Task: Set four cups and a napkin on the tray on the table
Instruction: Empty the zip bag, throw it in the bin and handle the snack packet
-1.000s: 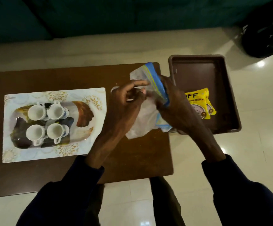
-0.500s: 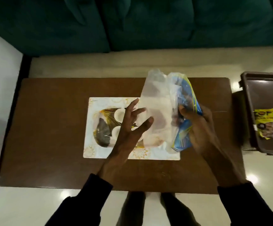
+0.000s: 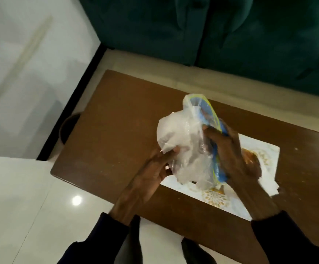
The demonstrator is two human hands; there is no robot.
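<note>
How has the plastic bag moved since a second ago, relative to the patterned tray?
Yes. The plastic bag went from right of the patterned tray to above its left part.

sofa (image 3: 231, 35): dark green, across top of frame | floor (image 3: 21, 197): glossy white tiles, lower left, one bright light reflection | wall (image 3: 31, 63): pale, upper left, black skirting strip along its foot | round dark object (image 3: 67, 128): on floor at surface's left end, possibly a bowl, mostly hidden
</note>
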